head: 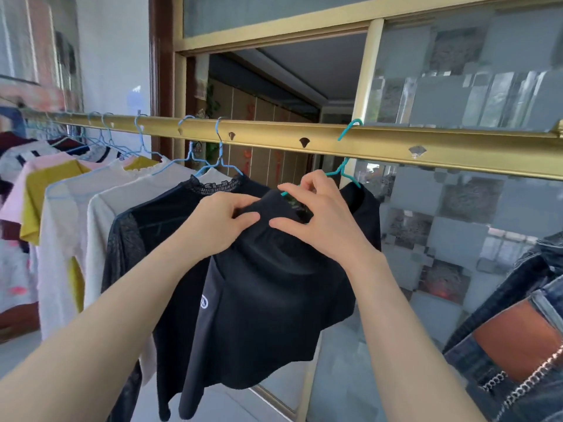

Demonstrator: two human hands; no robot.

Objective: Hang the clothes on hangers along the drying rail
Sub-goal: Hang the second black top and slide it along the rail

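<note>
A black top [268, 287] hangs from a teal hanger [347, 138] hooked over the gold drying rail [380, 147]. My left hand [219, 220] pinches the fabric at the top's collar on the left. My right hand [316, 214] grips the collar on the right, its fingertips at the hanger's teal wire. The hanger's left arm is partly hidden under the collar. Left of it a black lace-collared top [146, 226] hangs on a blue hanger [218, 147].
Further left, white, yellow, pink and striped garments [61, 190] hang on several blue hangers along the rail. Behind the rail are a gold-framed patterned glass panel [457, 80] and an open doorway. A denim garment [518, 330] with a chain fills the lower right.
</note>
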